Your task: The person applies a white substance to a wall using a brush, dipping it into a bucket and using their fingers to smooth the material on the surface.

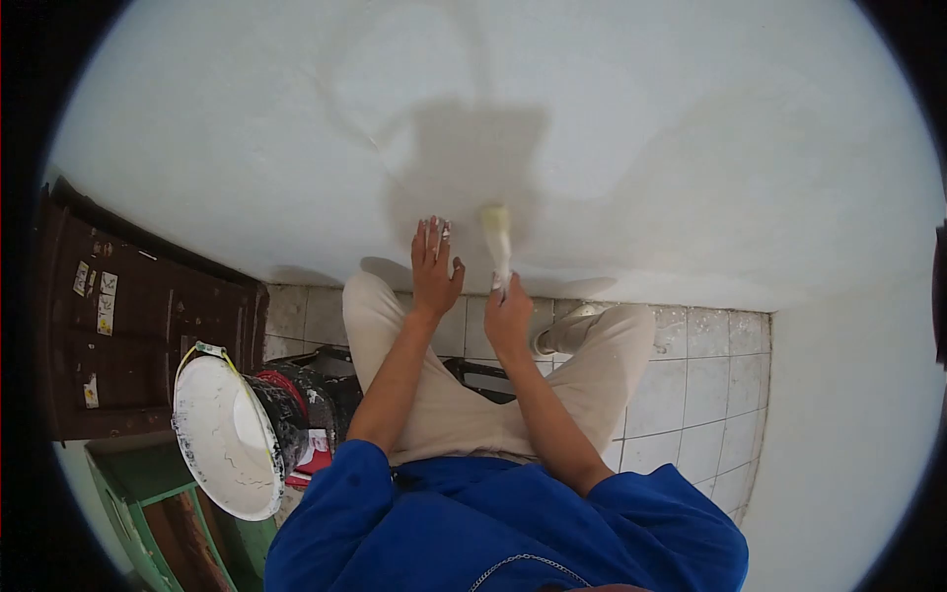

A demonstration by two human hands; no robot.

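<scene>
My right hand (508, 311) grips the handle of a paintbrush (498, 237), its pale bristles pointing up at the white wall (612, 128). The brush is a little blurred and overlaps the wall in this view. To its left, my left hand (435, 266) is raised with fingers stretched out toward the wall, holding nothing. White paint smears show on its fingertips. A dark shadow falls on the wall just beyond both hands.
At my left stands a paint-streaked bucket (286, 400) with white paint inside. Behind it are a dark brown wooden door or cabinet (148, 326) with stickers and a green shelf unit (123, 503). Tiled floor (681, 395) lies below, and another wall (838, 395) rises at right.
</scene>
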